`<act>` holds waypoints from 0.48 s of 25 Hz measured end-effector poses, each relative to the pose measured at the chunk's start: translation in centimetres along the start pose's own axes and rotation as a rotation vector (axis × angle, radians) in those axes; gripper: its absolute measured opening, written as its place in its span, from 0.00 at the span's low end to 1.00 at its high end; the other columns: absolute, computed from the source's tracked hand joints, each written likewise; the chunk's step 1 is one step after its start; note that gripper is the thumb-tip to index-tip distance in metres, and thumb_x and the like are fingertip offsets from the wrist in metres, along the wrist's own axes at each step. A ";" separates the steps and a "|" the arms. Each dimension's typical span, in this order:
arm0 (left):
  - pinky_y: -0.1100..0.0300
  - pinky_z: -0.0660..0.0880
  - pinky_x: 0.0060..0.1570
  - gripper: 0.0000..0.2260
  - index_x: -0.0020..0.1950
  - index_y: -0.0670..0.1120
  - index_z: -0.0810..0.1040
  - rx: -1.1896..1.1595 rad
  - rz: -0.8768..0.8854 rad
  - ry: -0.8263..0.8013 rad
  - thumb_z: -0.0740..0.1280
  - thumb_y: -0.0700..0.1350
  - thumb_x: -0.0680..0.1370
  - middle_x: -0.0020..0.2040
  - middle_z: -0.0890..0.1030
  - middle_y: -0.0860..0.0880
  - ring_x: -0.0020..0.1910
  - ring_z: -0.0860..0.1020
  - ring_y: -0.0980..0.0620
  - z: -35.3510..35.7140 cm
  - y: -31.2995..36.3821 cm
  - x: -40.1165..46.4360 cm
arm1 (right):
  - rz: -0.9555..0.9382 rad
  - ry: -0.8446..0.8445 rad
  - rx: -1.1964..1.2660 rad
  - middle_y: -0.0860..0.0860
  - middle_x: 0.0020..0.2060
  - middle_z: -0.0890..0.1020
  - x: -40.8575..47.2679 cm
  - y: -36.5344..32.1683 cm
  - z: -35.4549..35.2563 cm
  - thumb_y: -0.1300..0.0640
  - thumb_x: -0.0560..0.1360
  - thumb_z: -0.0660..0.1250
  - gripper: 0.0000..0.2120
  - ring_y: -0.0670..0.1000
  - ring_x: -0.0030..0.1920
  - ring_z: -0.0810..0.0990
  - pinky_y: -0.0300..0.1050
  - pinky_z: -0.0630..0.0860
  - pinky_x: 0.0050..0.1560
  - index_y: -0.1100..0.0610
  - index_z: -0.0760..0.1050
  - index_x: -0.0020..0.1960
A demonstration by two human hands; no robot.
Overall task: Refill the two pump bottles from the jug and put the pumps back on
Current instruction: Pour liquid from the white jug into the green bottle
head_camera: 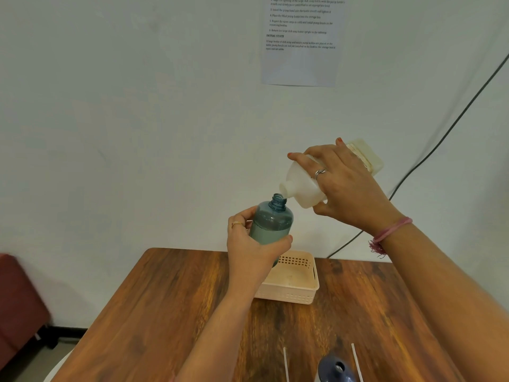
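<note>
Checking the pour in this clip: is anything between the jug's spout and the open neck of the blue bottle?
Nothing visible: the jug, tilted in the right hand, has its spout right at the open neck of the blue bottle held by the left hand.

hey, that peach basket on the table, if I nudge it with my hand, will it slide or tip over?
The basket would probably slide rather than tip: it sits low and wide on the smooth wooden table. It looks light, since its walls are thin perforated plastic and nothing shows inside. Likely slightly flexible at the rim.

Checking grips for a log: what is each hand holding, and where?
Left hand holds the blue bottle by its lower body; right hand holds the tilted jug around its middle.
</note>
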State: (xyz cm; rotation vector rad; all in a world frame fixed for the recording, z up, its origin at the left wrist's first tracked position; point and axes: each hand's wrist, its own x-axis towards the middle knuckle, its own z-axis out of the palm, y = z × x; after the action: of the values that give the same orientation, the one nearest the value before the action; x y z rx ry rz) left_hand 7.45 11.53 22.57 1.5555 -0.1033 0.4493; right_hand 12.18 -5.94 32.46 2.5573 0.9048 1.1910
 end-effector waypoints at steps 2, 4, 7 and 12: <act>0.75 0.74 0.37 0.32 0.59 0.56 0.69 -0.002 0.001 -0.003 0.80 0.41 0.61 0.57 0.73 0.55 0.49 0.74 0.68 0.0 0.0 0.0 | 0.000 0.002 -0.005 0.60 0.59 0.74 0.0 0.0 -0.1 0.59 0.57 0.79 0.46 0.62 0.60 0.73 0.63 0.58 0.69 0.56 0.64 0.72; 0.75 0.74 0.37 0.32 0.59 0.56 0.69 -0.006 -0.001 -0.007 0.80 0.41 0.62 0.57 0.73 0.55 0.48 0.73 0.72 0.0 0.0 -0.1 | -0.002 0.002 -0.008 0.60 0.59 0.74 0.0 0.0 -0.1 0.59 0.57 0.79 0.47 0.62 0.60 0.73 0.63 0.58 0.69 0.56 0.63 0.72; 0.74 0.75 0.38 0.32 0.59 0.56 0.69 0.001 -0.001 -0.005 0.80 0.41 0.61 0.57 0.73 0.55 0.48 0.74 0.70 0.0 -0.1 -0.1 | 0.003 0.002 -0.009 0.60 0.59 0.74 -0.1 0.0 0.0 0.59 0.57 0.79 0.47 0.62 0.60 0.73 0.63 0.58 0.69 0.55 0.63 0.72; 0.75 0.74 0.37 0.32 0.60 0.55 0.69 -0.003 -0.014 -0.012 0.80 0.40 0.62 0.57 0.73 0.55 0.49 0.74 0.68 0.0 -0.2 -0.2 | 0.047 -0.016 0.025 0.59 0.59 0.74 -0.6 -0.1 0.3 0.58 0.57 0.79 0.47 0.61 0.60 0.72 0.62 0.57 0.69 0.55 0.62 0.72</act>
State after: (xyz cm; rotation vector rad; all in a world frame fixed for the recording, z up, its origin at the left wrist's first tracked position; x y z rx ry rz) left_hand 7.37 11.47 22.38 1.5558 -0.1023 0.4283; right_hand 12.09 -6.14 31.84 2.6172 0.8663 1.1775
